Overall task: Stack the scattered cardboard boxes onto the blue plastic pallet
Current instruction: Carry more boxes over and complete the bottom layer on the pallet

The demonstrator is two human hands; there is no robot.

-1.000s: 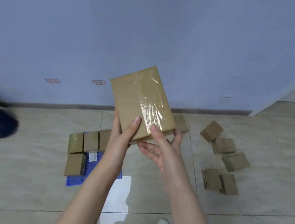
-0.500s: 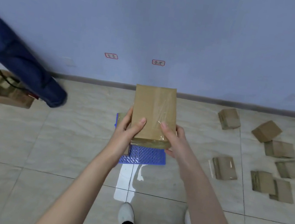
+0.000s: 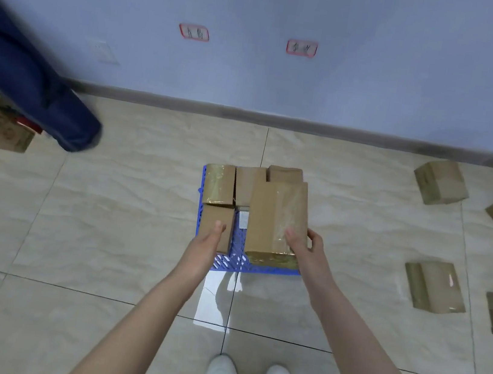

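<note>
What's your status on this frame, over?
Right hand grips taped box over blue pallet. Left hand open, off it. No visible obstruction.

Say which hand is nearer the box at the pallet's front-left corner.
Left. The left hand is at that box; the right hand grips the larger taped box to its right.
</note>
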